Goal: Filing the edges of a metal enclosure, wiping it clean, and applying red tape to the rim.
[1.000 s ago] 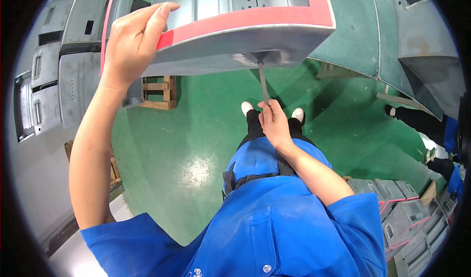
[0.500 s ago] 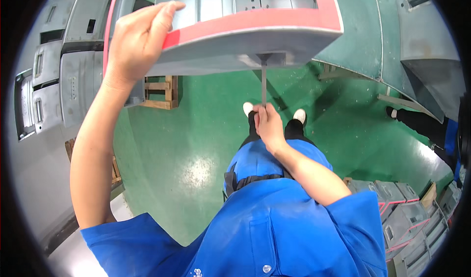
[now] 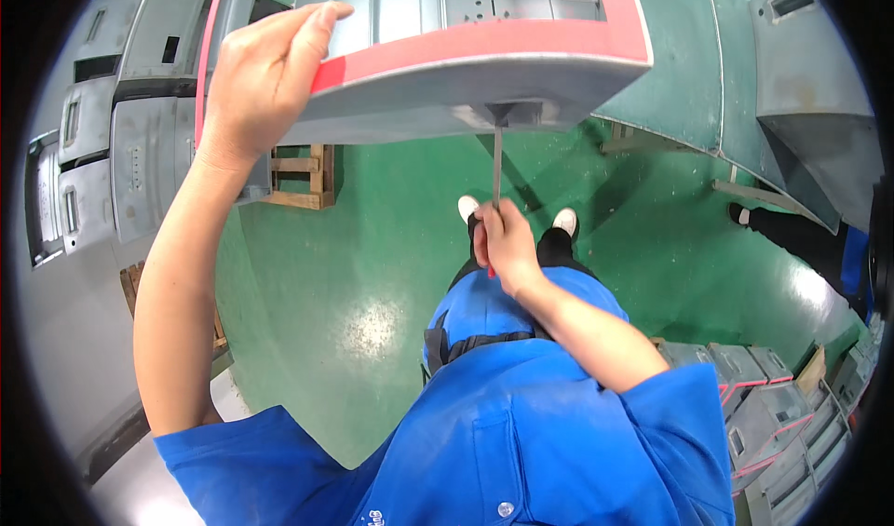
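Note:
A grey sheet-metal panel (image 3: 438, 88) with a red band along its edge fills the upper middle of the view. My left hand (image 3: 261, 79) grips its near left corner, fingers over the red band. My right hand (image 3: 503, 242) holds a thin metal file (image 3: 496, 168) with a red handle, upright, its tip against a small notched bracket (image 3: 507, 114) on the panel's lower edge. My white shoes (image 3: 517, 217) show on the green floor below.
More grey panels (image 3: 102, 154) stand stacked at the left, and others lean at the upper right (image 3: 801, 88). A wooden pallet (image 3: 303, 177) lies on the green floor. Grey cases with red trim (image 3: 773, 424) sit at the lower right. Another person's leg (image 3: 792, 233) is at the right.
My right hand with the file has shifted slightly lower and right under the bracket. The left hand keeps the same hold on the panel.

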